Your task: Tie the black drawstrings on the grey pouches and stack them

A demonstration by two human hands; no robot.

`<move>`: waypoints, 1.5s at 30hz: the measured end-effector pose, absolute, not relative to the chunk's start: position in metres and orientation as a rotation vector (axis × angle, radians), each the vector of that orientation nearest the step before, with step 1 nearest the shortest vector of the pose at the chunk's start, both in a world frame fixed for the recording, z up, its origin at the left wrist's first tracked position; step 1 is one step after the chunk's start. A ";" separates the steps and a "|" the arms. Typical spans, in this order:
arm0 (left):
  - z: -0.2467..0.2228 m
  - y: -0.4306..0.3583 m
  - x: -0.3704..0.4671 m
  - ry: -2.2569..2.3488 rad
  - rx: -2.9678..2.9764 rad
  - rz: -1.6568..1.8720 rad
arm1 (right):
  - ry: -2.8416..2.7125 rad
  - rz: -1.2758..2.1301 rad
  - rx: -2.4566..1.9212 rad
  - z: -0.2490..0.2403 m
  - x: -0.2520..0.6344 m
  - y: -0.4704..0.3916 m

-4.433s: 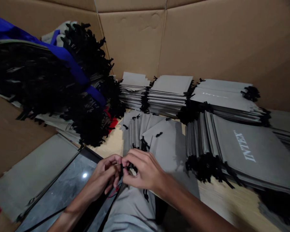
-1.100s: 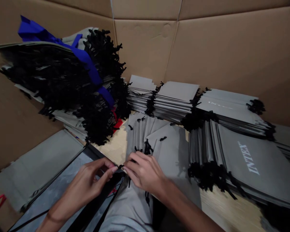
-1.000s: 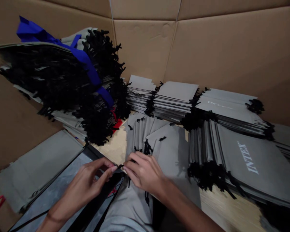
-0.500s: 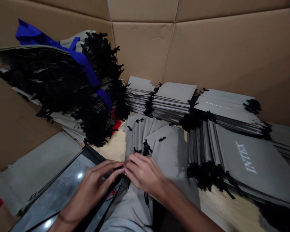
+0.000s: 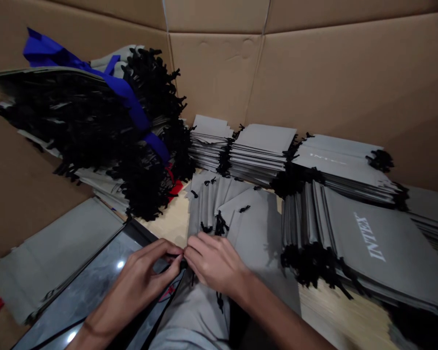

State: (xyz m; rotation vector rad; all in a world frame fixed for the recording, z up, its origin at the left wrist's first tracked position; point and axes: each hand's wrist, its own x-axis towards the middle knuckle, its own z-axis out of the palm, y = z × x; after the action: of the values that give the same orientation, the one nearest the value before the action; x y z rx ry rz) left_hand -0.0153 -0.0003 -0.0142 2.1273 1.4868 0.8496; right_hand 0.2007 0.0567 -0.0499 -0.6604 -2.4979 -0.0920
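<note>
My left hand pinches a black cord between thumb and forefinger. Right beside it, my right hand has its fingers closed at the same cord, and the knuckles hide most of what they grip. Grey fabric lies beneath both hands; whether it is a bag or clothing I cannot tell. A short black cord end hangs below my right wrist. Just beyond the fingers, loose grey drawstring bags with black knotted cords lie overlapping.
Stacked grey bags line the cardboard wall. At right is a pile marked INTEX. A tall bundle of black-corded bags with a blue strap stands at left, above a glossy dark panel.
My left hand has shifted slightly left and down, its thumb and forefinger now pinching tighter. My right hand has moved a little left, still close against it.
</note>
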 end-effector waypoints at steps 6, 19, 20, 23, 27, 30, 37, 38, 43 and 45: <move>0.000 -0.002 -0.011 1.483 2.146 0.785 | -2.581 -0.071 -0.659 -0.046 0.198 0.053; -0.005 -0.003 -0.012 1.494 2.141 0.773 | -2.455 -0.048 -0.726 -0.052 0.204 0.063; -0.005 -0.002 -0.011 1.499 2.133 0.778 | -2.443 -0.046 -0.729 -0.053 0.205 0.063; -0.004 -0.002 -0.008 1.496 2.123 0.799 | -2.431 -0.067 -0.714 -0.055 0.204 0.062; 0.001 -0.002 -0.003 1.502 2.174 0.810 | -2.483 -0.111 -0.698 -0.054 0.201 0.059; 0.006 -0.003 -0.001 1.495 2.214 0.758 | -2.525 -0.078 -0.683 -0.052 0.200 0.059; 0.003 -0.006 -0.004 1.428 2.501 0.767 | -2.573 0.002 -0.665 -0.049 0.201 0.059; 0.002 -0.006 -0.005 1.409 2.534 0.787 | -2.571 0.004 -0.659 -0.049 0.201 0.059; 0.005 -0.005 -0.004 1.386 2.547 0.853 | -2.536 0.002 -0.684 -0.051 0.200 0.059; 0.006 -0.003 -0.003 1.411 2.489 0.863 | -2.532 0.032 -0.724 -0.050 0.201 0.060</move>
State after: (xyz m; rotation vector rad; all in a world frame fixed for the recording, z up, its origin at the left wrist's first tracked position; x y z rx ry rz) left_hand -0.0033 -0.0029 0.0061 2.4889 1.4114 0.8632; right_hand 0.2007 0.0600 -0.0502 -0.7235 -2.5316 0.0319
